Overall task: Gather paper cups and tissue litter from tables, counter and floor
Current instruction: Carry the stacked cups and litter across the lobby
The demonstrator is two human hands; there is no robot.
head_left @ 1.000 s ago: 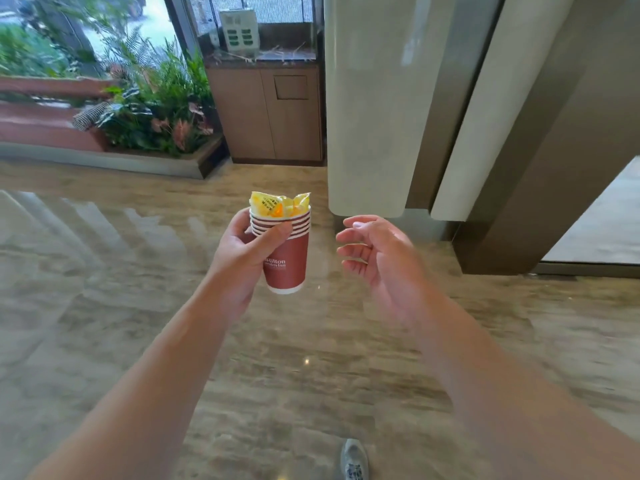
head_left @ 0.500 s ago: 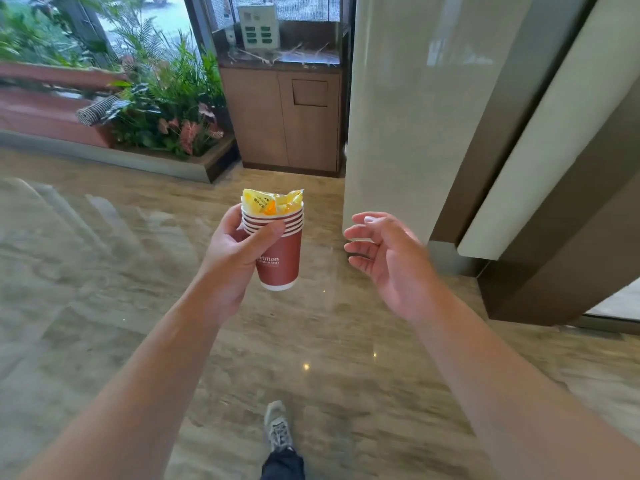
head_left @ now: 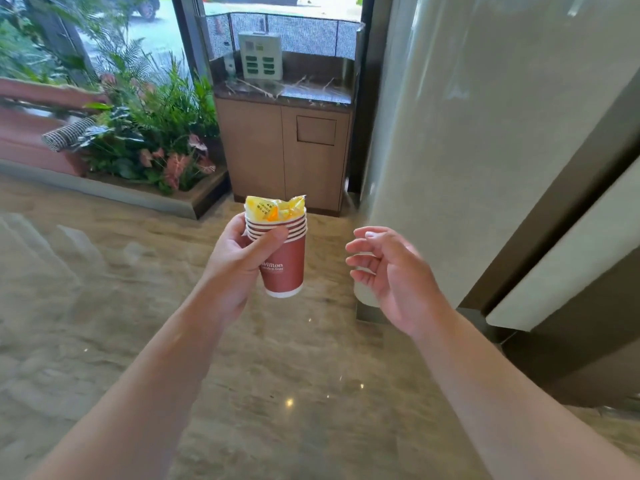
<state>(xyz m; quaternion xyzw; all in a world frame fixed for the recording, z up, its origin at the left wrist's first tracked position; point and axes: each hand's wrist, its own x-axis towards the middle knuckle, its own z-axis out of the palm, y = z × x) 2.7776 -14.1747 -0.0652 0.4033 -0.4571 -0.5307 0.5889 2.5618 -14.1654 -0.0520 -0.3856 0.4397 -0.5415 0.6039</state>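
Note:
My left hand [head_left: 235, 268] grips a stack of several nested red paper cups [head_left: 284, 268] with white rims, held upright at chest height above the floor. Crumpled yellow wrapper litter [head_left: 273, 208] sticks out of the top cup. My right hand [head_left: 391, 275] hovers to the right of the cups, a hand's width apart, palm turned inward, fingers loosely curled and apart, holding nothing.
A wooden cabinet [head_left: 284, 154] with a dark stone top stands straight ahead; a white and green device [head_left: 260, 55] sits on it. A planter with green plants [head_left: 149, 133] lies to the left. A wide pale column [head_left: 485, 133] rises at right. Polished marble floor [head_left: 104, 289] spreads below.
The view has advanced toward the cabinet, which looks larger and more central. The foot seen below earlier is out of view. Both hands keep the same pose.

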